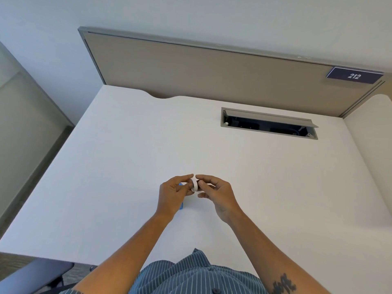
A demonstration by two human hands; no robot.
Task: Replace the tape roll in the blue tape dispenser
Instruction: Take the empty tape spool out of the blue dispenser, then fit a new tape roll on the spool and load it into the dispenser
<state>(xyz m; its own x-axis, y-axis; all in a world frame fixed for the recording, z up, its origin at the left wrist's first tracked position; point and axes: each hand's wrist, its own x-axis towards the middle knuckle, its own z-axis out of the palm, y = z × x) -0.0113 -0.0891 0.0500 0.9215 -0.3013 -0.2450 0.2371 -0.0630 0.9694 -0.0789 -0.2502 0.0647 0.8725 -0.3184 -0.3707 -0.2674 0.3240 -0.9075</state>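
A small white tape roll (194, 185) is held upright between both hands above the white desk (127, 155). My left hand (172, 196) pinches its left side with thumb and fingertips. My right hand (218, 195) grips its right side, thumb against the roll's face. The blue tape dispenser (181, 206) lies on the desk beneath my left hand; only small blue patches show near the fingers and below the palm, the rest is hidden.
An open grey cable tray (269, 124) is sunk into the desk at the back right. A beige partition (212, 71) with a "212" sign (354, 76) stands behind. A dark chair (36, 274) is at the lower left.
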